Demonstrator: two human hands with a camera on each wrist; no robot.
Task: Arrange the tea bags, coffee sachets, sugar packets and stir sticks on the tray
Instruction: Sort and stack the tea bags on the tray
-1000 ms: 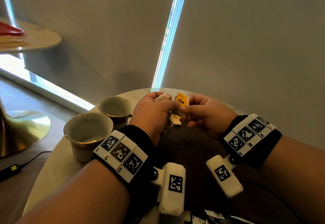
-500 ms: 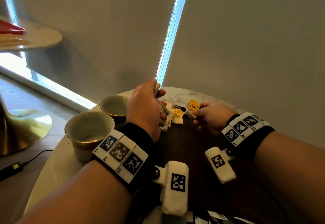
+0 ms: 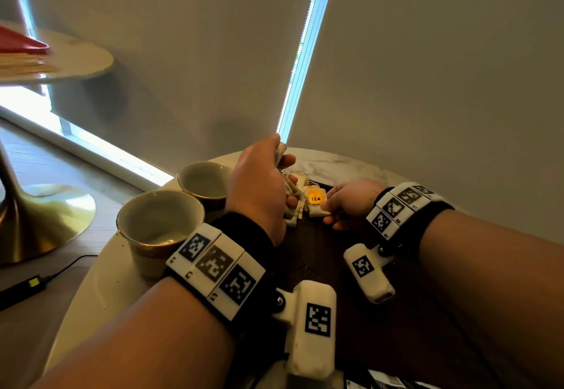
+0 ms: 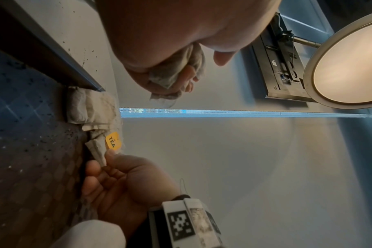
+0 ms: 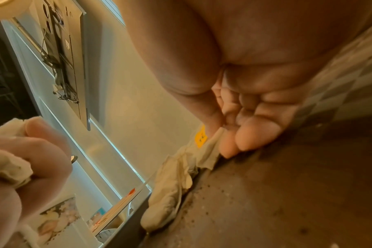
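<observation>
My left hand (image 3: 282,175) is raised over the far end of the dark tray (image 3: 320,254) and grips a bunch of pale tea bags (image 4: 170,73) in its curled fingers. Just to its right, my right hand (image 3: 328,208) is low on the tray and pinches the corner of one tea bag (image 5: 210,151) between thumb and forefinger. That bag's yellow TEA tag (image 3: 316,198) faces up. Several more tea bags (image 4: 91,109) lie in a row along the tray's far edge, between my two hands.
Two empty cups (image 3: 158,223) (image 3: 204,179) stand left of the tray on the round marble table (image 3: 329,162). Some sachets (image 3: 381,382) peek in at the bottom edge. A second table (image 3: 76,56) and a floor cable (image 3: 61,272) are at left.
The hands were together at the TEA tag. My left hand has since lifted up with its bunch, and my right hand has lowered its tea bag onto the tray's far end.
</observation>
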